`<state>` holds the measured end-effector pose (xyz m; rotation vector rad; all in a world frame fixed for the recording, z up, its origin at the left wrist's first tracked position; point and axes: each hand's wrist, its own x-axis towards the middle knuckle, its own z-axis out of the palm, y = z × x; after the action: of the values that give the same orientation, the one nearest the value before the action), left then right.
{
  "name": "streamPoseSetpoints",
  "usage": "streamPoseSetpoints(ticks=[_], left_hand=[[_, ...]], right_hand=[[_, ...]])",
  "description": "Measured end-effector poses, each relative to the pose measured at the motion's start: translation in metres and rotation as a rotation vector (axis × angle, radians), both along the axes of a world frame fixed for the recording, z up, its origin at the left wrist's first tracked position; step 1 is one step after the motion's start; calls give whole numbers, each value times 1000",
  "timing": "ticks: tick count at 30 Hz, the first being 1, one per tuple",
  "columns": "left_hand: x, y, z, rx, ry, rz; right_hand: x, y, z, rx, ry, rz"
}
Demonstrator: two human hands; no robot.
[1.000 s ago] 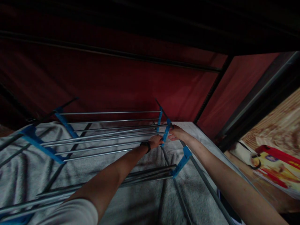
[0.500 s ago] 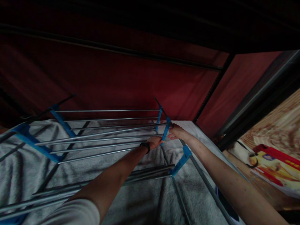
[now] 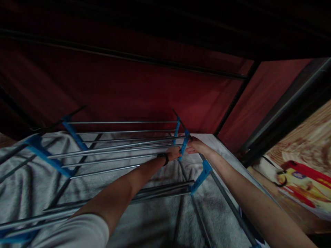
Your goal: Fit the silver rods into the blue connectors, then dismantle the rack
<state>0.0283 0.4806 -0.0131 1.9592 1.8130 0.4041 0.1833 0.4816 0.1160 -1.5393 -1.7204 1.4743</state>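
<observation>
A folding drying rack point(image 3: 116, 151) with steel rods and blue plastic joints lies on a grey towel-like cloth point(image 3: 160, 220). My left hand point(image 3: 173, 153), with a black band at the wrist, closes around a rod end just left of a blue joint point(image 3: 184, 145). Just right of that joint, my right hand point(image 3: 194, 145) grips the rack's dark side bar. The two hands are nearly touching across the joint.
A dark red fabric wall point(image 3: 129, 89) with black frame bars rises behind the rack. At the right, on a wood-patterned surface point(image 3: 310, 137), lies a red and yellow package point(image 3: 302, 182). The scene is dim.
My left hand has slid a little farther along the rod toward the blue joint. The right hand has stayed in place.
</observation>
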Motion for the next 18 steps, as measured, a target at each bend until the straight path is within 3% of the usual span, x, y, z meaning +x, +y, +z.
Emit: streamPoseSetpoints(ticks=[10,15,18], left_hand=[[-1,-1,-1,24,-79,-45],[-4,2,-6,36,-105,-68],[-4,6,-13,46,-125,-75]], right_hand=[[8,12,-16,-34,209,-35],[21,13,-60,-74,328,-114],[17,5,-90,55,425,66]])
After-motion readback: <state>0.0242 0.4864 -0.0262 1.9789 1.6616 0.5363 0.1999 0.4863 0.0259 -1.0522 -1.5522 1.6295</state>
